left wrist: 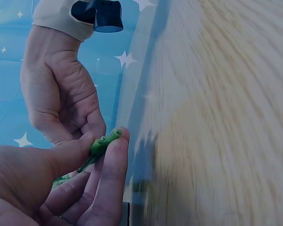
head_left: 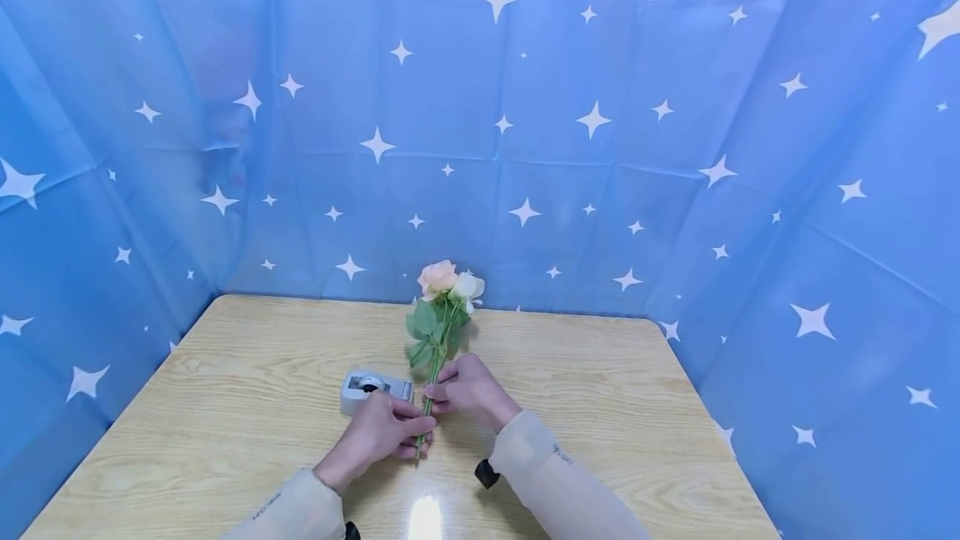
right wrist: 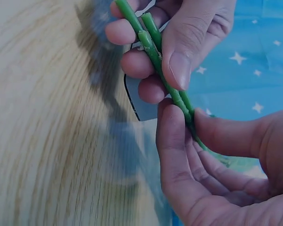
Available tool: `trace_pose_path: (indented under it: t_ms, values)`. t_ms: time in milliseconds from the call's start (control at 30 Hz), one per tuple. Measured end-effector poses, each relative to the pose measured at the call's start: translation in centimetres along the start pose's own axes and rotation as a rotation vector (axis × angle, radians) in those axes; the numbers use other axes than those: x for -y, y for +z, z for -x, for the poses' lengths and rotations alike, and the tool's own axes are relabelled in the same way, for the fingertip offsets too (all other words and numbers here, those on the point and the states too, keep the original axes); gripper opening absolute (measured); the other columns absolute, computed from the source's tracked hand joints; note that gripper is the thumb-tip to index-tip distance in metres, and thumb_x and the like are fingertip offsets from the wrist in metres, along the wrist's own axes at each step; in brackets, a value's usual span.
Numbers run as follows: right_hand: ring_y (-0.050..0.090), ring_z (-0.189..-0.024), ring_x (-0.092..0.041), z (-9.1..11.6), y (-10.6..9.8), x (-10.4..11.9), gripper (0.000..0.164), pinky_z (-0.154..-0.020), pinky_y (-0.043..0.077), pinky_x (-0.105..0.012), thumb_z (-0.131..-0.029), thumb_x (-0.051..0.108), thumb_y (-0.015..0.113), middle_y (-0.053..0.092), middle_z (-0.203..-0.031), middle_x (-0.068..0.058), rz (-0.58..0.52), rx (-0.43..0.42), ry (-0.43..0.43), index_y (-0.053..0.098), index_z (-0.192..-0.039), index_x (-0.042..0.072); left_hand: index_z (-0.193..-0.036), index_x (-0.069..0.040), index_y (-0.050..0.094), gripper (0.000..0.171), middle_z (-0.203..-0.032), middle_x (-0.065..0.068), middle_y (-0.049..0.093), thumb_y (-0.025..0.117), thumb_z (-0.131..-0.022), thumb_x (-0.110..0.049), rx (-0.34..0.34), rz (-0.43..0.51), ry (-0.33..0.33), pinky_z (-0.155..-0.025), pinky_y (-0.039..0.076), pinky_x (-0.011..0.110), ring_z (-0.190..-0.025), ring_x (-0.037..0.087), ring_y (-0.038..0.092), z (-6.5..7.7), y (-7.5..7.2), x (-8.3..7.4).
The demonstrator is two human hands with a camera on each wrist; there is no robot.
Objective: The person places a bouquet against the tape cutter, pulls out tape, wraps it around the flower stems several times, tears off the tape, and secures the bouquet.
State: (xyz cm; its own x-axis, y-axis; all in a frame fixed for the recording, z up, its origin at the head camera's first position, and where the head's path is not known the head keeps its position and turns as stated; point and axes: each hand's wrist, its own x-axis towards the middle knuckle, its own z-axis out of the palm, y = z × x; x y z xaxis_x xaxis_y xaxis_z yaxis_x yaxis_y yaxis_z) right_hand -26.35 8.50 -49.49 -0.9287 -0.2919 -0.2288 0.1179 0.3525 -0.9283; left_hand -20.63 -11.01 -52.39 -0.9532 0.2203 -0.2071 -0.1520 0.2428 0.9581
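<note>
A small bunch of flowers is held upright at a slight tilt over the table, with a pink rose [head_left: 437, 278], a white rose [head_left: 468, 287] and green leaves [head_left: 426, 321] at the top. My left hand [head_left: 381, 430] pinches the green stems [right wrist: 153, 54] near their cut lower ends, between thumb and fingers. Higher up, my right hand [head_left: 470, 390] pinches the same stems. In the left wrist view the stem ends [left wrist: 106, 140] poke out past the left thumb. The right wrist view shows both hands close together along the stems.
Just behind my left hand, a grey-white tape dispenser [head_left: 356, 394] rests on the wooden table [head_left: 585, 407]. Blue curtains [head_left: 450, 90] with white stars hang around the table's back and sides. A dark wrist device [head_left: 487, 473] sits at the right cuff.
</note>
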Motion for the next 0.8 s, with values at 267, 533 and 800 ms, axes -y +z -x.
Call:
trace_pose_path:
  t_ms: [267,533,800]
  values:
    - [0.088,-0.090,-0.025,0.7,-1.1,0.1,0.013,-0.089,0.076,-0.037,-0.104,0.001,0.085,0.089,-0.109,-0.016,-0.033,0.008,-0.019,0.084,-0.115,-0.006,-0.118,0.001,0.087,0.023,-0.095,0.015,0.089,0.090,-0.106,-0.019,0.015,0.024,0.016,-0.072,0.074,0.032,-0.078,0.019,0.086,0.1,0.3,-0.2]
    - [0.088,-0.091,-0.021,1.3,-2.3,-0.2,0.016,-0.097,0.075,-0.044,-0.106,0.004,0.084,0.090,-0.109,-0.017,-0.068,0.045,-0.096,0.084,-0.119,-0.007,-0.120,0.001,0.085,0.025,-0.103,0.018,0.089,0.089,-0.107,-0.020,0.062,0.081,0.010,-0.078,0.075,0.034,-0.084,0.019,0.087,0.2,0.5,-0.3]
    - [0.090,-0.094,-0.031,2.1,-3.1,0.0,0.012,-0.098,0.075,-0.047,-0.106,0.005,0.085,0.090,-0.106,-0.015,-0.042,0.045,-0.142,0.087,-0.114,-0.003,-0.125,0.005,0.083,0.029,-0.108,0.022,0.089,0.086,-0.108,-0.018,0.110,0.108,0.051,-0.083,0.076,0.037,-0.093,0.026,0.089,0.3,0.5,-0.4]
